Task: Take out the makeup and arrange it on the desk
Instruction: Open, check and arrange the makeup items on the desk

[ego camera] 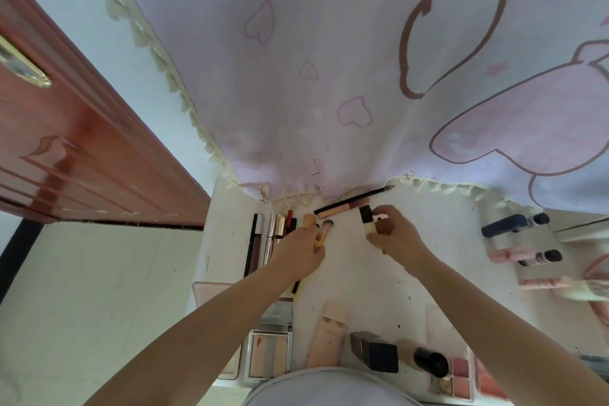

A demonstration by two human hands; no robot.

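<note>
My left hand [301, 249] pinches a small brush [324, 231], lining it up beside the lipsticks [273, 234]; my right hand [393, 234] grips a black-capped bottle [367, 219] upright over the bench [362, 277], ready to place.

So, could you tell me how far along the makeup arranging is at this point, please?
Mostly laid out: lip tubes line the desk at the back left, with palettes and foundation bottles along the near edge. The left hand holds a small brush; the right hand holds a black-capped bottle. Both still need placing.
</note>
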